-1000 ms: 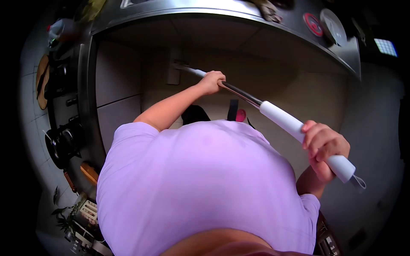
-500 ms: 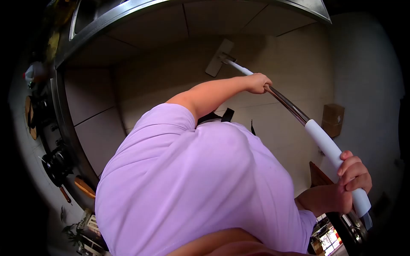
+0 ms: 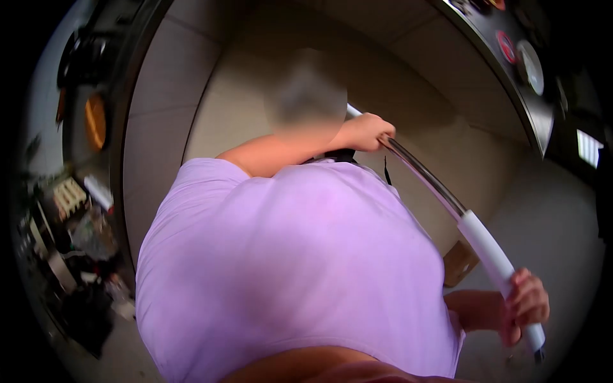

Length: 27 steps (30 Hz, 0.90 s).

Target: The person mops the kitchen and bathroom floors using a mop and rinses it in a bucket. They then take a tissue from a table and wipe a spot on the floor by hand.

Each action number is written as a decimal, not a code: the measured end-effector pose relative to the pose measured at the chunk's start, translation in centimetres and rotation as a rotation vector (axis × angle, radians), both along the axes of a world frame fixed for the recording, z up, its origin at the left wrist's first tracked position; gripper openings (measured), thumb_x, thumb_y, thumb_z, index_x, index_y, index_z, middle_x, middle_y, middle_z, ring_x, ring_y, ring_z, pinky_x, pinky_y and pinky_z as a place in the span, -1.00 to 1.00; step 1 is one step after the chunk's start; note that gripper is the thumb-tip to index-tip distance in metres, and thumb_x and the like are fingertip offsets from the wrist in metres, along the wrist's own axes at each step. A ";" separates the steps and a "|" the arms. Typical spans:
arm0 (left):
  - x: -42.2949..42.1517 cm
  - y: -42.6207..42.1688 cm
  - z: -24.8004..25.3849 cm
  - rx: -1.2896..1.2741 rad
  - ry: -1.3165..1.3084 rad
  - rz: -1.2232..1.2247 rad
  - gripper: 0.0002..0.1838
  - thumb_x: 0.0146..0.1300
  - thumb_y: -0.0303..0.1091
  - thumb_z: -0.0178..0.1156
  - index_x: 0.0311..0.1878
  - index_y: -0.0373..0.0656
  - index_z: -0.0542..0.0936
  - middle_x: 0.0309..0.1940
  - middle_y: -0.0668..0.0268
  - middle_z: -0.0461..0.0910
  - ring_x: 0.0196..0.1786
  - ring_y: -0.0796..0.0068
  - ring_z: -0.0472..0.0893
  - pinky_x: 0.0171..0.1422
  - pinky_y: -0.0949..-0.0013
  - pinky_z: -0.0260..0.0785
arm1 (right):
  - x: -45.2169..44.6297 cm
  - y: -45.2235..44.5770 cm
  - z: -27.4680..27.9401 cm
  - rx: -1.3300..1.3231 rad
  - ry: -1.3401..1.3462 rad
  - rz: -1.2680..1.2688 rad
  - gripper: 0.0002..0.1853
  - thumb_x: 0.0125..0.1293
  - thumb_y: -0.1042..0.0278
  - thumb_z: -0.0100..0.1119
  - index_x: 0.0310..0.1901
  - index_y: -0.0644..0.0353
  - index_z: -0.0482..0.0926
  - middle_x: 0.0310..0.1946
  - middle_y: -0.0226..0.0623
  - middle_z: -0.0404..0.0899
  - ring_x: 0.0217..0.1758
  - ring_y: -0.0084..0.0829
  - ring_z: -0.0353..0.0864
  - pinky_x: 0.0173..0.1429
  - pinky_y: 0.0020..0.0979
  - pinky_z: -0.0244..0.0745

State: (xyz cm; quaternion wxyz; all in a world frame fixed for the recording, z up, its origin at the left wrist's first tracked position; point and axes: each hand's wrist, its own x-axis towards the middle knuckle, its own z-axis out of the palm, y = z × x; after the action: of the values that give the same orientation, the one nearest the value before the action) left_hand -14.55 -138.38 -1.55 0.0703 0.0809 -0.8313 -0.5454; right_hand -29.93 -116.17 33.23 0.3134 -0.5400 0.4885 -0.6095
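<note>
one pole (image 3: 426, 175) slants out beside the person's shirt (image 3: 294, 255), its far end blurred; likely light and stiff, slicker on the metal shaft (image 3: 445, 195), best held by the white grip (image 3: 488, 246). two hands grasp it: left hand (image 3: 371, 132) farther out, right hand (image 3: 529, 303) round the grip. one box (image 3: 460, 265) sits near.

Floor (image 3: 233, 105): beige, in shade toward the right cabinet (image 3: 418, 48). Left cabinet (image 3: 169, 83): grey panels, thin seams, below the left counter (image 3: 113, 147). Right counter (image 3: 540, 124): metal, corner bright. Wall (image 3: 543, 210): grey, at right. Box (image 3: 460, 263): brown, near wall. Panel (image 3: 589, 148): pale, bright, far right. Light: dim overall.
</note>
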 end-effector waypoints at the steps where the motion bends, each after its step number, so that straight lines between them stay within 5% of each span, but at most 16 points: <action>1: 2.4 -0.2 -0.3 0.013 -0.030 0.061 -0.87 -0.05 -0.41 0.21 -0.37 -0.10 0.52 -0.50 0.20 0.54 -0.31 0.12 0.52 -0.21 0.16 0.35 | 0.1 -1.3 -0.4 0.014 -0.001 0.104 -0.84 -0.06 0.41 0.24 -0.61 0.04 0.42 -0.63 -0.49 0.51 -0.48 -0.47 0.56 -0.01 -0.25 0.43; 3: 3.4 0.5 -0.3 -0.052 -0.032 0.234 -0.86 -0.08 -0.43 0.22 -0.40 -0.11 0.50 -0.49 0.21 0.54 -0.32 0.12 0.52 -0.22 0.17 0.35 | -3.2 -3.4 -1.0 -0.004 -0.032 0.292 -0.86 -0.09 0.46 0.21 -0.63 0.10 0.42 -0.65 -0.42 0.51 -0.52 -0.44 0.55 -0.02 -0.21 0.45; 8: 18.0 2.5 0.3 -0.054 -0.069 0.619 -0.93 -0.05 -0.51 0.14 -0.44 -0.15 0.50 -0.54 0.14 0.52 -0.34 0.05 0.50 -0.23 0.14 0.35 | 7.1 -9.5 -2.4 -0.014 -0.122 0.551 -0.89 -0.15 0.54 0.14 -0.61 0.09 0.42 -0.65 -0.40 0.49 -0.53 -0.43 0.52 -0.06 -0.20 0.46; 13: 28.8 4.6 -4.2 -0.080 -0.164 0.708 -0.87 -0.11 -0.60 0.16 -0.47 -0.14 0.49 -0.53 0.18 0.52 -0.37 0.08 0.50 -0.20 0.19 0.34 | 15.0 -14.3 -7.1 0.070 -0.102 0.801 -0.86 -0.13 0.61 0.07 -0.64 0.12 0.38 -0.64 -0.36 0.45 -0.52 -0.32 0.52 -0.03 -0.16 0.45; 18: 24.3 5.7 -5.2 -0.192 -0.192 0.853 -0.85 -0.16 -0.61 0.18 -0.49 -0.14 0.49 -0.53 0.20 0.53 -0.36 0.07 0.50 -0.23 0.18 0.34 | 11.3 -11.7 -8.1 0.082 -0.141 0.849 -0.86 -0.18 0.64 0.05 -0.64 0.13 0.37 -0.60 -0.28 0.46 -0.47 -0.26 0.52 -0.01 -0.14 0.42; 27: 0.8 7.2 -5.2 -0.216 -0.061 0.537 -0.90 -0.14 -0.55 0.13 -0.49 -0.14 0.51 -0.51 0.20 0.55 -0.35 0.07 0.50 -0.22 0.19 0.36 | -6.8 0.1 -6.6 0.057 -0.078 0.421 -0.91 -0.16 0.59 0.05 -0.62 0.17 0.38 -0.56 -0.32 0.47 -0.42 -0.30 0.51 -0.01 -0.20 0.42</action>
State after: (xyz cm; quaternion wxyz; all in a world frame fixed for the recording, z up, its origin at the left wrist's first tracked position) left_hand -13.74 -131.22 -6.79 0.1955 0.3064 -0.8350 -0.4130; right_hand -36.77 -116.03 26.63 0.4675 -0.5971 0.3696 -0.5370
